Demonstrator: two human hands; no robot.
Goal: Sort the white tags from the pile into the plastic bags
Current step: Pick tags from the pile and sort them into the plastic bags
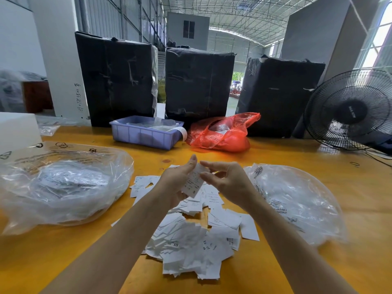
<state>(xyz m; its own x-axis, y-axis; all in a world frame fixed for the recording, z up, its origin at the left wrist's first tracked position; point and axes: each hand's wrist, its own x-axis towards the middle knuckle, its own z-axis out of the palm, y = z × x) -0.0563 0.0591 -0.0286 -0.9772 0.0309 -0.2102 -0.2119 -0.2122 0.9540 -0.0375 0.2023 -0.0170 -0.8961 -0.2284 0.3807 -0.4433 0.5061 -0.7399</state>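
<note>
Yellow wood table w/ fan, warehouse bkgd.

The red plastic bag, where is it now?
In the head view, the red plastic bag lies far on the table, right of the blue tray.

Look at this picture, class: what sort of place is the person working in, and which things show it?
Probably a warehouse or packing shed. Overhead runs a high metal truss roof; big black-wrapped cartons stand at the back of the table; a pile of white tags lies between two clear plastic bags.
</note>
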